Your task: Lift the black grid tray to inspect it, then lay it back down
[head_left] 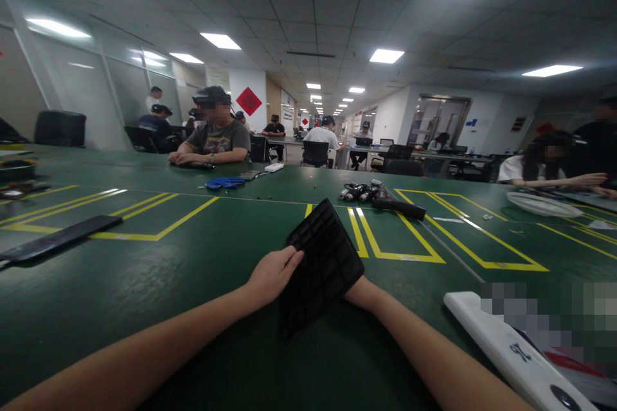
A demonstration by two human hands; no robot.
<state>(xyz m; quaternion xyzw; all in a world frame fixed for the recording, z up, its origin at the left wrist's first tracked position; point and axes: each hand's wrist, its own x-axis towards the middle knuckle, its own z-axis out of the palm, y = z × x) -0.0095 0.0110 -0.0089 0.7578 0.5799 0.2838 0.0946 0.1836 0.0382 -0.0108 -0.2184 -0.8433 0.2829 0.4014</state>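
Observation:
I hold a black ribbed panel [322, 262], like a keyboard's underside, tilted up above the green table [144, 282]. My left hand [272, 275] grips its left edge with the fingers curled round it. My right hand is hidden behind the panel; only its wrist [362, 293] shows at the right edge, so its fingers cannot be seen.
A black electric screwdriver [399, 207] and small black parts [357, 192] lie beyond the panel. A long black strip [58, 239] lies at left, a white device [511, 350] at right. Blue gloves [224, 183] lie near a seated person [214, 136] across the table. Yellow tape marks boxes.

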